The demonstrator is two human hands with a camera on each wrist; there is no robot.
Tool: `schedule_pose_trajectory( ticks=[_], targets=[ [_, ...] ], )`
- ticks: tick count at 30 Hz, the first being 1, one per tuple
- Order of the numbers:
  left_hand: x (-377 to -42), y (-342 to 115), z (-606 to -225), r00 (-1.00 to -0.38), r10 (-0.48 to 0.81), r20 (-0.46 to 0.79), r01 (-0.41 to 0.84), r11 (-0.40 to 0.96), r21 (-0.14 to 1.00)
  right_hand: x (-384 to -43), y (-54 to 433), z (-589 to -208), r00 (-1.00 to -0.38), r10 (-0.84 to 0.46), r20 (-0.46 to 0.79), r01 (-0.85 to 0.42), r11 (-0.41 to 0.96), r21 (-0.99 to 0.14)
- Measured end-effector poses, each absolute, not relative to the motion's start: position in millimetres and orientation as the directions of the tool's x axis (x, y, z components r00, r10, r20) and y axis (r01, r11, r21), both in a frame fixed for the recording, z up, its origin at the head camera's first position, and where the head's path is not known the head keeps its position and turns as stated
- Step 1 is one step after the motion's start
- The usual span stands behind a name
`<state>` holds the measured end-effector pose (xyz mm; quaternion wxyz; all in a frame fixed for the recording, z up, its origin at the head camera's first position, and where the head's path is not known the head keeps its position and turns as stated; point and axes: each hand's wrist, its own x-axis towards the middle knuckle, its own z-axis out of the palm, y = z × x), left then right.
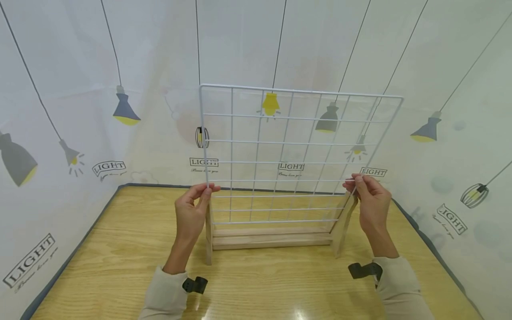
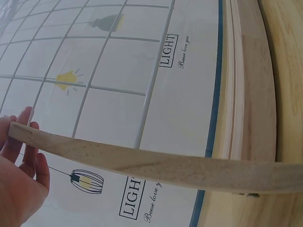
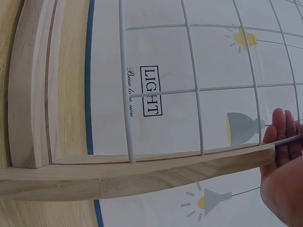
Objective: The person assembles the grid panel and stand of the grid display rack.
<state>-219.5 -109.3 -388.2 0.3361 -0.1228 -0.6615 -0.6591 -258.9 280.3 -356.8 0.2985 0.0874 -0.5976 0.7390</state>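
A white wire grid panel (image 1: 284,143) stands between the two side uprights of a wooden stand (image 1: 272,243), its lower edge above the bottom rail. My left hand (image 1: 191,213) pinches the panel's left edge wire between thumb and fingers, right at the top of the left upright (image 2: 142,158). On the other side my right hand (image 1: 372,204) pinches the right edge wire, close to the top of the right upright (image 1: 343,229). In the right wrist view the panel's lower corner meets the inner side of that upright (image 3: 142,178).
The stand rests on a wood-grain table (image 1: 132,249). Behind and at both sides rises a pale covering (image 1: 160,53) printed with hanging lamps and the word LIGHT. A dark blue edge (image 1: 86,235) runs where the table meets it. Each sleeve cuff carries a black strap (image 1: 195,285).
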Motion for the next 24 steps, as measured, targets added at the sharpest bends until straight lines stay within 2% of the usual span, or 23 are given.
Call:
schedule_pose_trajectory(
  ticks=[24],
  targets=[
    [-217.3,-110.0,-387.5,-0.767,-0.285,0.576,0.576,0.091,0.812,-260.8,280.9,-358.2,-0.809,0.317,0.495,-0.554,-0.133,-0.822]
  ],
)
